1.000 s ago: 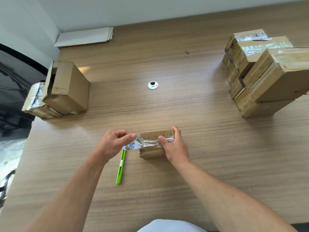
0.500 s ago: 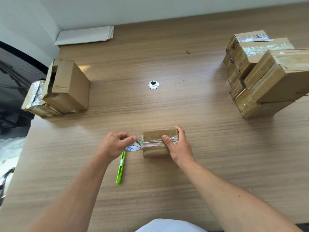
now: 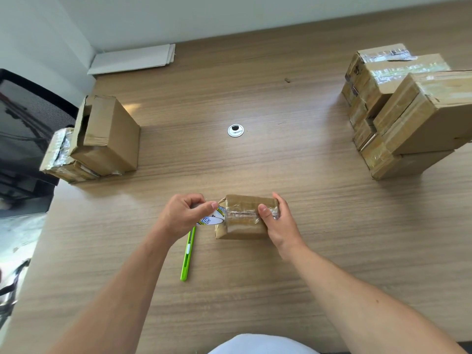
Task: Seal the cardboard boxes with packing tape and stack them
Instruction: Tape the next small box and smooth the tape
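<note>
- wooden table (image 3: 281, 272) fills the frame. where's the box being taped?
- small box (image 3: 245, 227) sits at lower centre. right hand (image 3: 282, 224) grips its right end, thumb on top. left hand (image 3: 182, 215) pinches the tape roll (image 3: 214, 218) against its left end.
- anything else?
- taped stack (image 3: 413, 118) at upper right, green cutter (image 3: 187, 254) just below the roll.

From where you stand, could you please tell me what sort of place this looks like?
Probably an office desk used for packing: a wood-grain desktop with a cable grommet, a mesh chair at its left, and taped cardboard boxes stacked on the right.
</note>
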`<control>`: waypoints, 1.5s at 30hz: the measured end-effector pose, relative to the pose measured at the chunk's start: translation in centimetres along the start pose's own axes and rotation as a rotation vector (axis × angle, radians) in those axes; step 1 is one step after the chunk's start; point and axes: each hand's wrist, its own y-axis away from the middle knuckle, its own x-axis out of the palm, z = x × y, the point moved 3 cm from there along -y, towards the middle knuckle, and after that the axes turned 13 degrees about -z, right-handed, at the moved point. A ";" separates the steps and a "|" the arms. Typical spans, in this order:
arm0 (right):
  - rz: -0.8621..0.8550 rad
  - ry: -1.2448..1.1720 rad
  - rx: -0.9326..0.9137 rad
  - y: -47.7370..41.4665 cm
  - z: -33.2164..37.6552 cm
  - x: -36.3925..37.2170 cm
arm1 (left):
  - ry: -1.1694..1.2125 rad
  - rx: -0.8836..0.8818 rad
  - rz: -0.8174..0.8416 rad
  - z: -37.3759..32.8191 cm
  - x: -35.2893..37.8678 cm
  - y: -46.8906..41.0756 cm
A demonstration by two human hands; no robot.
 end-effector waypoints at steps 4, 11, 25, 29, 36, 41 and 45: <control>0.048 -0.208 0.152 0.0 -1.5 1.4 | -0.037 0.065 0.038 -1.8 -1.1 -0.2; 0.033 -0.110 0.137 -0.5 -2.6 1.2 | -0.051 0.086 0.101 -3.6 -0.8 0.9; -0.156 0.168 0.162 -1.2 -2.2 -0.4 | 0.196 0.036 0.125 -5.4 2.5 2.1; -0.124 0.346 0.143 -1.6 -2.4 -0.2 | 0.166 0.031 0.108 -6.1 3.6 1.8; -0.138 0.464 -0.131 -1.8 1.0 -1.9 | 0.099 0.023 0.179 -7.1 5.6 1.3; 0.038 -0.159 0.013 -1.1 3.0 -2.0 | 0.063 0.033 0.183 -7.9 7.4 1.0; 0.099 -0.173 0.044 -1.6 2.8 -2.5 | 0.052 0.018 0.190 -8.3 8.2 1.0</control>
